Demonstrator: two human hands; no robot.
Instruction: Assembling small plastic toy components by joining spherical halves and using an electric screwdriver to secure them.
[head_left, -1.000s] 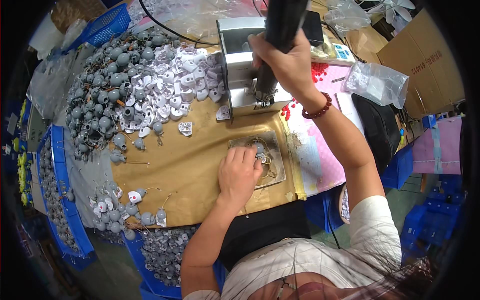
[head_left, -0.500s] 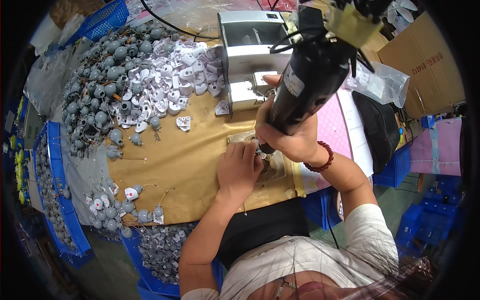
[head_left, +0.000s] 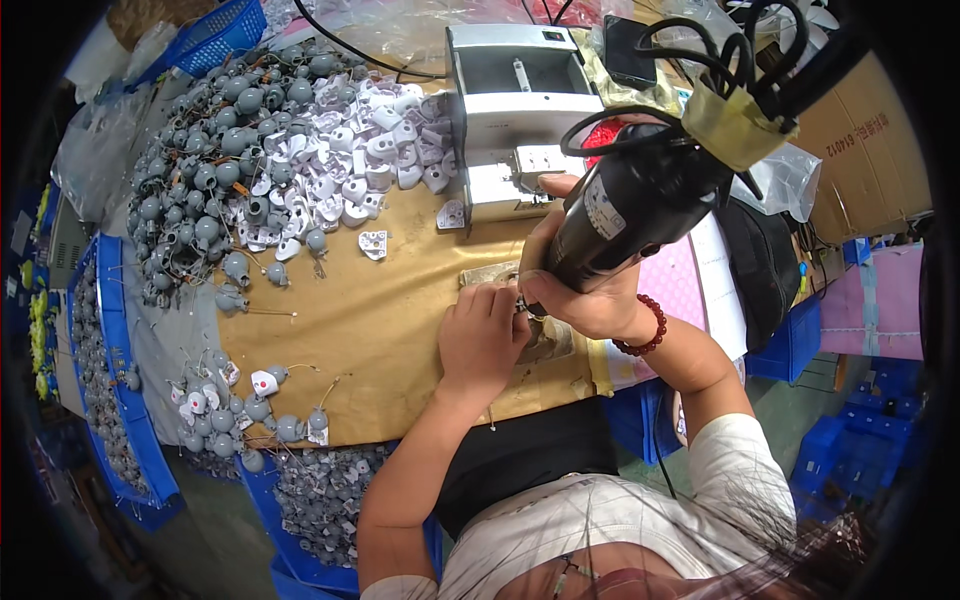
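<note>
My right hand [head_left: 597, 300] is wrapped round a thick black electric screwdriver [head_left: 645, 190], which leans with its top to the upper right. Its lower end points down at the fingertips of my left hand [head_left: 482, 335]. Those fingers are pinched together over a small work plate [head_left: 550, 345] on the brown-covered table; whatever they hold is mostly hidden by the fingers and the tool. Yellowish tape [head_left: 735, 130] binds the screwdriver's top, where black cables come out. Left of my hands lies a single white plastic part [head_left: 373, 244].
Grey round wired parts [head_left: 200, 200] and white plastic covers [head_left: 340, 150] are heaped at the far left. A silver machine [head_left: 515, 115] stands beyond my hands, with a black phone [head_left: 628, 50] beside it. Blue bins [head_left: 120, 380] flank the table; a cardboard box [head_left: 865, 140] stands right.
The screwdriver's top has swung right and slightly down, uncovering the phone behind it. My right hand has shifted a little with it; my left hand stays nearly in place.
</note>
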